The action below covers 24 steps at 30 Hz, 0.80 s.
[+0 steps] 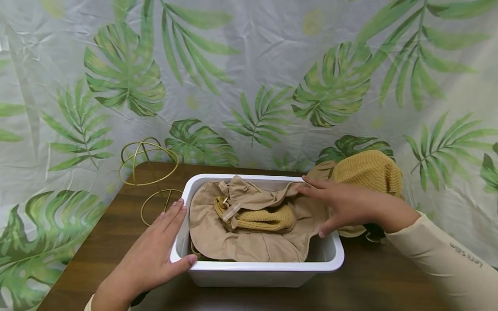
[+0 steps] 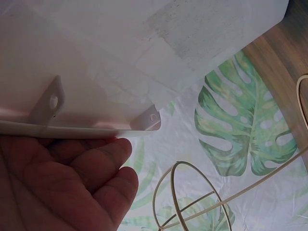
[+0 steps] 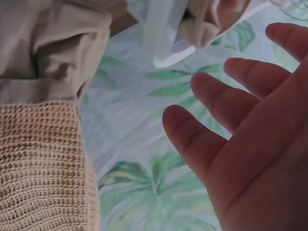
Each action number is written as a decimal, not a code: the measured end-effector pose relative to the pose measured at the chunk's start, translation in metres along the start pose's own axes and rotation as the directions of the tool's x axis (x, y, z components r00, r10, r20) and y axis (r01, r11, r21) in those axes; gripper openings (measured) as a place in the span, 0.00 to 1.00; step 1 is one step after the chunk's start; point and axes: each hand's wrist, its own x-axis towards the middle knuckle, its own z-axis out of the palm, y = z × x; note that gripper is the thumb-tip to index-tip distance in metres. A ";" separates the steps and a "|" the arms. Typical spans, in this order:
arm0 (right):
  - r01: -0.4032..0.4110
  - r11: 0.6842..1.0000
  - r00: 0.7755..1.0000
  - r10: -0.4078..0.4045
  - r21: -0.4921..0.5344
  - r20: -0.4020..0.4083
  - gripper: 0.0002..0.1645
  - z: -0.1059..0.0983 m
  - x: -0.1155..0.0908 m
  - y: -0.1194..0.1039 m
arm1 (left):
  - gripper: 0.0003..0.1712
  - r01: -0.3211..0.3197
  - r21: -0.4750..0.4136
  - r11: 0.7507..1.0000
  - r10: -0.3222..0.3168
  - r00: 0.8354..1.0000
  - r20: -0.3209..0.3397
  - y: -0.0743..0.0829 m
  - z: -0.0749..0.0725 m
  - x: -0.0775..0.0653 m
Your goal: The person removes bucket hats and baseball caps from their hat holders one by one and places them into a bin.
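Note:
A tan sun hat (image 1: 249, 244) with a mustard knit part in its middle lies in a white plastic basin (image 1: 256, 267). My left hand (image 1: 149, 250) rests along the basin's left rim, fingers stretched out and thumb by the near corner. From below, in the left wrist view, the fingertips (image 2: 122, 149) lie right at the rim's underside. My right hand (image 1: 342, 201) is spread over the basin's right side, with its fingertips at the hat's brim. The right wrist view shows those fingers (image 3: 192, 134) apart and nearly straight, nothing gripped.
To the right of the basin is a second hat (image 1: 367, 172), mustard knit with tan fabric. A gold wire stand (image 1: 149, 162) rises at the back left of the brown wooden table (image 1: 105, 237). A leaf-print sheet (image 1: 268, 65) hangs behind.

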 end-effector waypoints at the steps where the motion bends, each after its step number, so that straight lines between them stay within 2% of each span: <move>1: -0.003 1.000 1.000 0.003 -0.003 0.007 0.66 0.000 0.000 0.001 | 0.55 -0.001 -0.001 1.000 0.001 1.000 -0.002 0.000 0.000 0.000; 9: 0.014 1.000 1.000 -0.013 -0.023 0.026 0.61 0.005 0.005 0.004 | 0.55 0.002 -0.013 1.000 -0.002 1.000 0.006 0.001 0.000 0.001; 17: 0.125 0.978 0.991 -0.131 -0.168 -0.030 0.59 0.009 0.014 -0.003 | 0.55 -0.024 -0.014 1.000 0.023 0.999 -0.027 -0.001 0.002 0.000; 24: 0.203 0.953 0.977 -0.212 -0.226 -0.016 0.60 0.004 0.028 -0.018 | 0.54 -0.037 -0.012 0.999 0.037 0.999 -0.038 -0.002 0.001 0.001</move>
